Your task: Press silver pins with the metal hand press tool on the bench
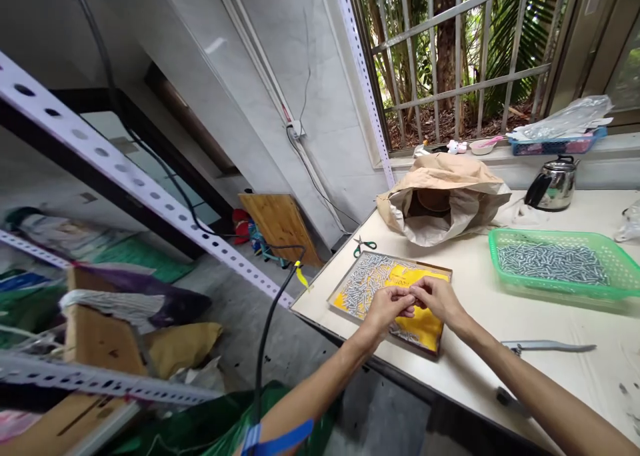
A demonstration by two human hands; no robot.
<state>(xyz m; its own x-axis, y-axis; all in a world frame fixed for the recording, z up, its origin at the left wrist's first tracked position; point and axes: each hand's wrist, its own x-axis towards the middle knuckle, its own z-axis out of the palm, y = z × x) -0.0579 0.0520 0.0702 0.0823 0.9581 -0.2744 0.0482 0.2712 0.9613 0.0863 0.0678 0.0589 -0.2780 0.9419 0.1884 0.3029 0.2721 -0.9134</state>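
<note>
My left hand (390, 308) and my right hand (436, 297) meet above a shallow tray (447, 323) on the table. Fingertips of both are pinched together and almost touching; whatever lies between them is too small to make out. Many small silvery metal pieces (361, 284), which look like screws, cover the left part of the tray. Beneath my hands, a yellow sheet (425, 328) with dark print lines the tray. Scissors with green handles (364, 245) lie just behind the tray's far left corner.
A green plastic basket (545, 289) of similar metal pieces stands right of the tray. Behind are a crumpled brown paper bag (470, 176) and a steel kettle (556, 184). A grey-handled tool (555, 346) lies near my right forearm. Perforated metal posts (150, 189) cross the left side.
</note>
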